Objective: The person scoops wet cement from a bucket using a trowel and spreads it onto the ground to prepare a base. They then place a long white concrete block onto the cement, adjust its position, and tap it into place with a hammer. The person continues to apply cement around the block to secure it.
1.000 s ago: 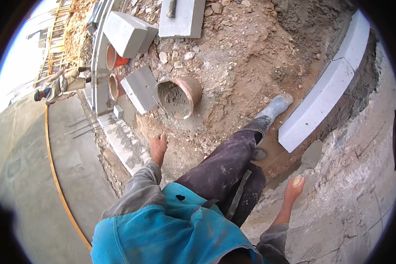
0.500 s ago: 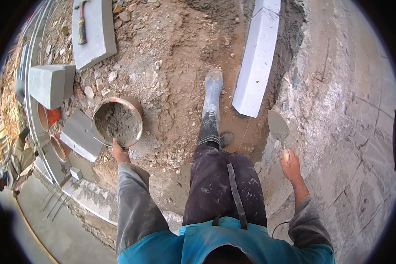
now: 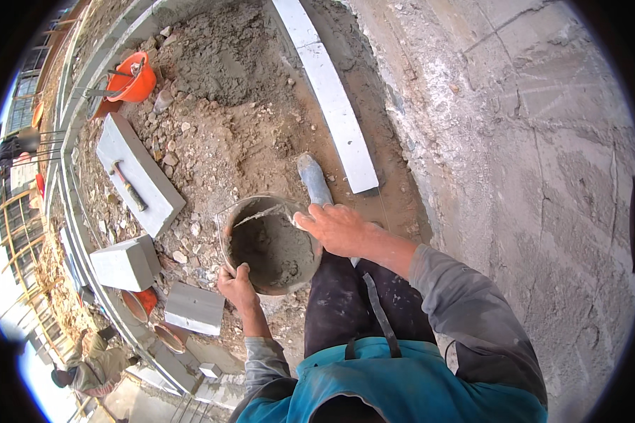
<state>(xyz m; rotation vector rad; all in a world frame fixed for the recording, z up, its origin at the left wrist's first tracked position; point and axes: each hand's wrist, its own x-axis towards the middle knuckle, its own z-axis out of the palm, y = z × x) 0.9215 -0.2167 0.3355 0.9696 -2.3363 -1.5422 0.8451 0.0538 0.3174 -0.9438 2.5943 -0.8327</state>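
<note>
A round bucket point(image 3: 259, 284) holds wet grey mortar point(image 3: 279, 247) and is in front of my legs. My left hand point(image 3: 237, 287) is closed on its near left rim, thumb up. Over the opposite side of the rim, my right hand point(image 3: 337, 230) is wrapped round the handle of a trowel point(image 3: 257, 215). The trowel's mortar-coated blade reaches into the bucket and is hard to tell from the mortar.
A row of pale kerb blocks point(image 3: 339, 116) runs beyond my boot point(image 3: 315, 182). On the left, a hammer point(image 3: 129, 187) lies on a concrete slab point(image 3: 159, 204), near more blocks point(image 3: 125, 264) and an orange bucket point(image 3: 135, 81). Another person point(image 3: 95, 366) is at far left.
My right hand has swung left with the trowel, from the ground on the right to the bucket. The bucket is now closer to my legs, and the view has turned.
</note>
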